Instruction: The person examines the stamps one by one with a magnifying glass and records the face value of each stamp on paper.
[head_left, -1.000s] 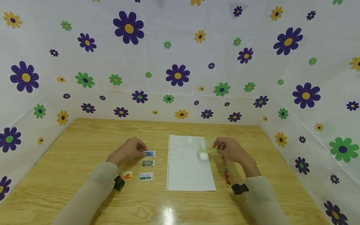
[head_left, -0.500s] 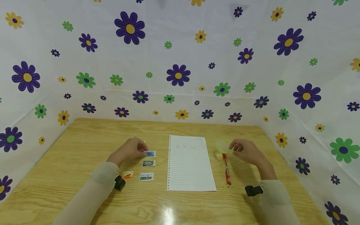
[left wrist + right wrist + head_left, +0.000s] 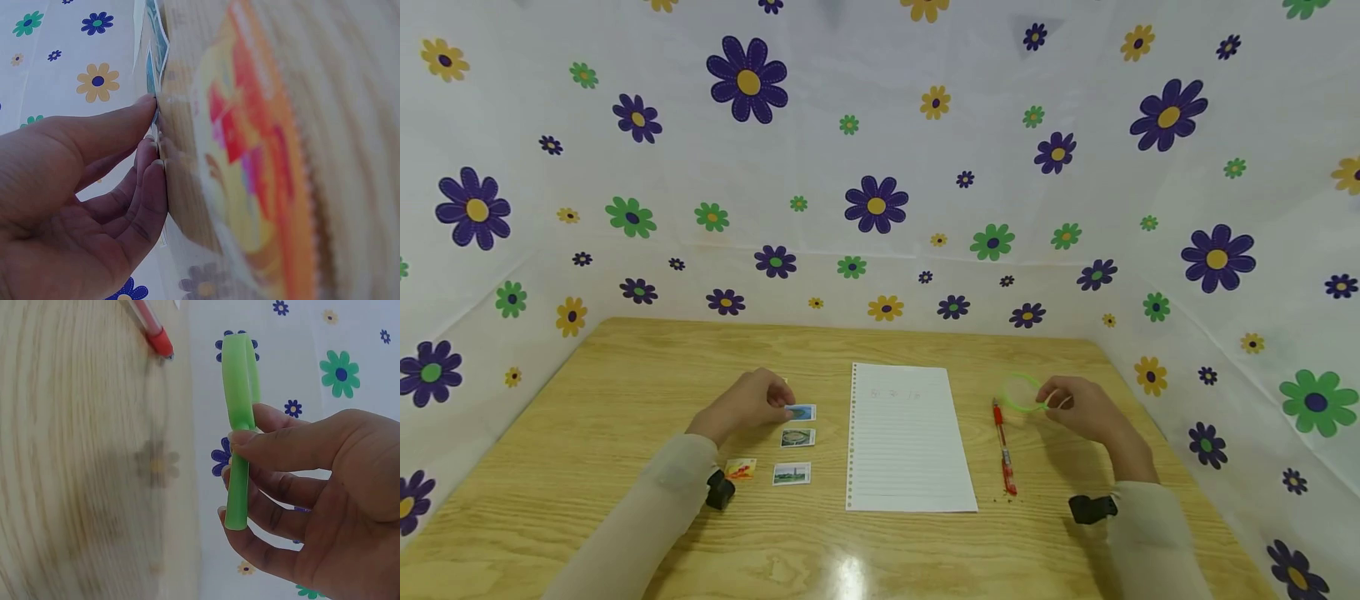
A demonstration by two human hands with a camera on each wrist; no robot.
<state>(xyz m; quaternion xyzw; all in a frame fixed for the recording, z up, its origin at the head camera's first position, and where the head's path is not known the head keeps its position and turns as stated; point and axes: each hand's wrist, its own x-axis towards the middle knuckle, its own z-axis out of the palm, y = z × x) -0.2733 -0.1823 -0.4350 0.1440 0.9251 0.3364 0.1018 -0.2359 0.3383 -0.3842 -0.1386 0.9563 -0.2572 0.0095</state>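
Right hand (image 3: 1086, 410): fingers are pinching the green magnifier (image 3: 237, 400) by its handle, holding it above the tabletop (image 3: 760, 550) near the red pen (image 3: 1004, 450). Left hand (image 3: 743, 406): thumb is touching the left end of the blue card (image 3: 804, 412); whether fingers are gripping it, cannot tell. Lined sheet (image 3: 910, 450) is lying between both hands.

Magnifier (image 3: 237, 381): smooth plastic, satin finish. Pen (image 3: 1004, 450): smooth plastic. Ruled sheet (image 3: 910, 454): matt paper. Stamps (image 3: 792, 474): printed paper, serrated edges. Tabletop (image 3: 745, 550): glossy, wood-grained. Sleeves (image 3: 625, 521): matt cloth.
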